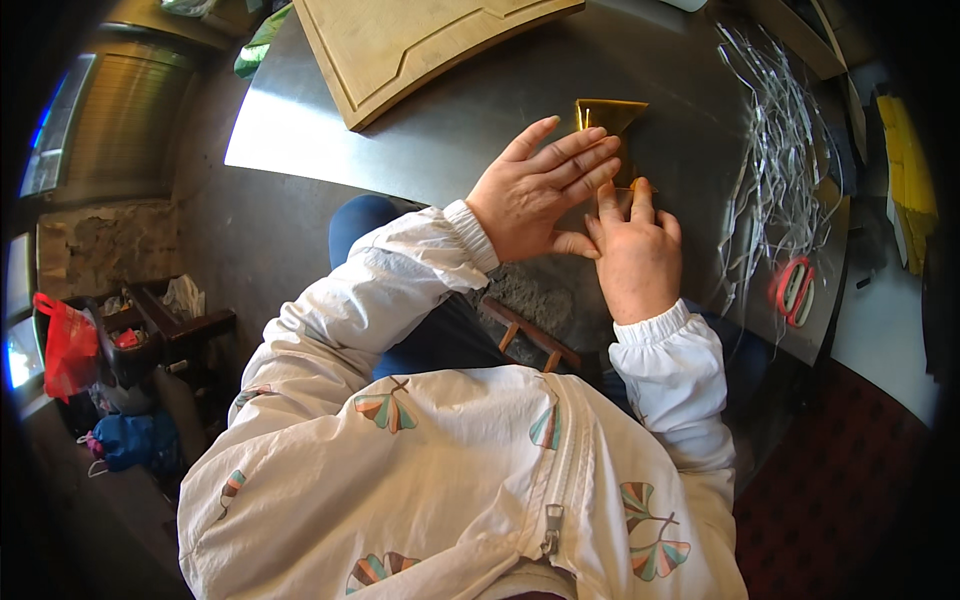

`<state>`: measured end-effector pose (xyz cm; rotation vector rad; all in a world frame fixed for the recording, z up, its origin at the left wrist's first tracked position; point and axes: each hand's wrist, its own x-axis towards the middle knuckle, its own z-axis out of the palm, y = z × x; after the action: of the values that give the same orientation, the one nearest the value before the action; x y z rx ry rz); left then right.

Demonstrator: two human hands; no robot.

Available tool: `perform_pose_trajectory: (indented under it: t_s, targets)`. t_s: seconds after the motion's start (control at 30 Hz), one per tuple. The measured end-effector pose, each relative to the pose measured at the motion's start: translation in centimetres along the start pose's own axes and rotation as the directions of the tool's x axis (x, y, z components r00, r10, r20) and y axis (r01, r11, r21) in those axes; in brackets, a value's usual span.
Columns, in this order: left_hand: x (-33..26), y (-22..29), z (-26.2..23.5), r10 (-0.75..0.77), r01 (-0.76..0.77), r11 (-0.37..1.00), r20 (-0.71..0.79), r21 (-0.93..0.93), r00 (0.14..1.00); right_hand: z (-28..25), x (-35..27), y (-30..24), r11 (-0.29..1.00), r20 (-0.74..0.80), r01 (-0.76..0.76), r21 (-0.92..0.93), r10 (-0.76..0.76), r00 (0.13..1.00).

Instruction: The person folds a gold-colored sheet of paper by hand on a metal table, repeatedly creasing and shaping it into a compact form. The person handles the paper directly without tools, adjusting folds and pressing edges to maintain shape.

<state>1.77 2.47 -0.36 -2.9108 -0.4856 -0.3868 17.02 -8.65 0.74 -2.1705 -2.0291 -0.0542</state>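
A shiny gold foil sheet (pixel 608 114), showing a pointed, folded-looking upper edge, lies on the metal table. My left hand (pixel 540 188) is spread flat over its left part, fingers stretched up and to the right. Just below, my right hand (pixel 640 255) rests its extended fingertips on the lower part of the foil, thumb close to the left thumb. Neither hand grips anything that I can see. Much of the foil is hidden under the fingers.
A wooden cutting board (pixel 430 45) lies at the table's far left. Silvery strips (pixel 775 170) are heaped at the right, with red-handled scissors (pixel 795 291) at their near end. The metal table (pixel 300 140) has its near edge by my knees. A red bag (pixel 68 345) hangs at far left.
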Motion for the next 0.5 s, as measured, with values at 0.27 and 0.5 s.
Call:
perform_pose_trajectory:
  t_s: [0.27,0.5]
  targets:
    - [0.7,-0.4,1.2,-0.205,0.216,0.963,0.079,-0.163,0.976,0.3,0.0,0.4,1.0,0.005,0.025,0.002,-0.025,1.0]
    - [3.7,-3.0,4.0,-0.399,0.395,0.903,0.01,-0.172,0.917,0.1,0.0,-0.2,1.0,-0.076,0.007,0.027,-0.005,0.997]
